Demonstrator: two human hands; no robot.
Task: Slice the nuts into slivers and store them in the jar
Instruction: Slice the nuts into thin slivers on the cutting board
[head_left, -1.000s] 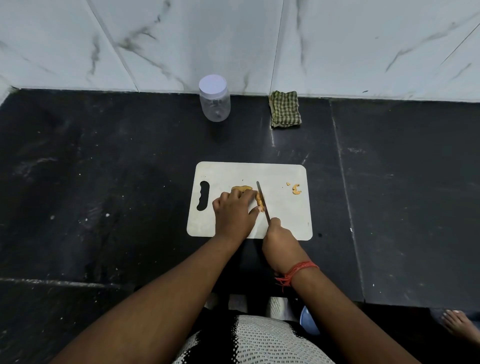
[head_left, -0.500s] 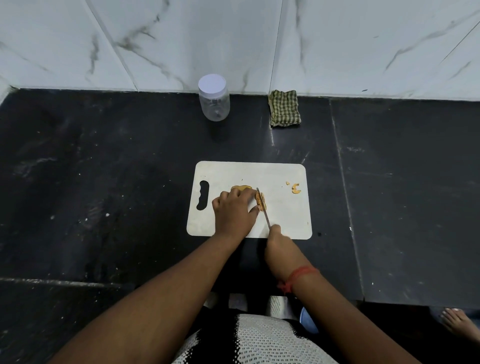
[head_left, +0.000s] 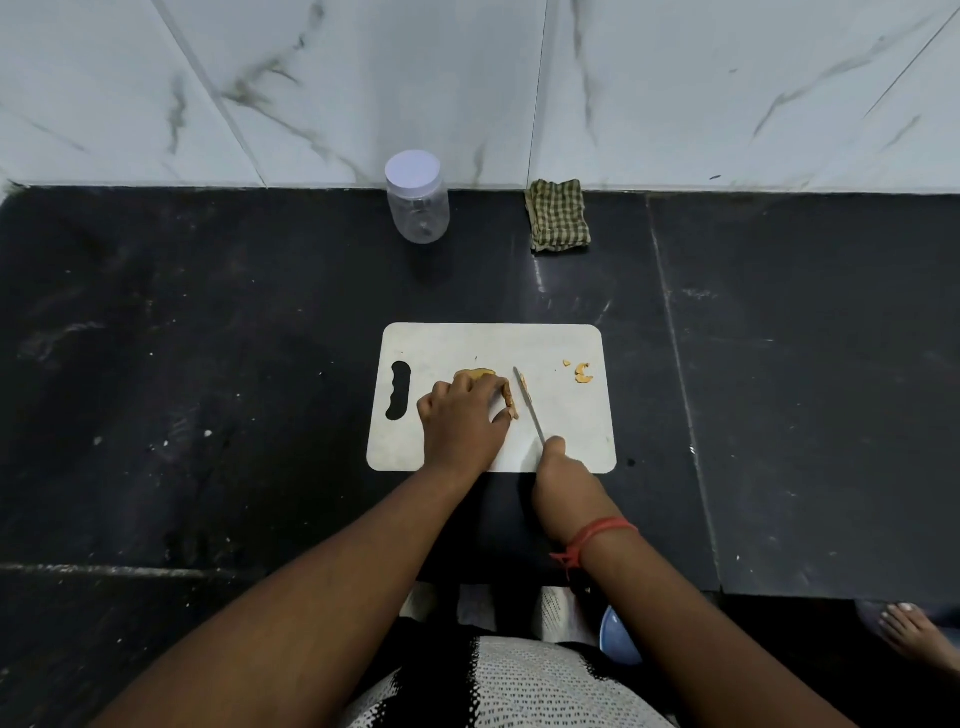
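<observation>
Nuts (head_left: 511, 400) mid-board under left hand (head_left: 462, 421); knife (head_left: 529, 405) beside; edges bare.

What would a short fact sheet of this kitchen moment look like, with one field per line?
Surface: black counter against a marbled white wall
Board: white cutting board with a handle slot at its left end
Left hand: left hand holds nuts down on the board
Right hand: right hand grips a knife, blade just right of the nuts
Loose pieces: cut bits near the board's right edge
Jar: clear jar, lid on, by the wall
Cloth: checked cloth right of the jar
</observation>
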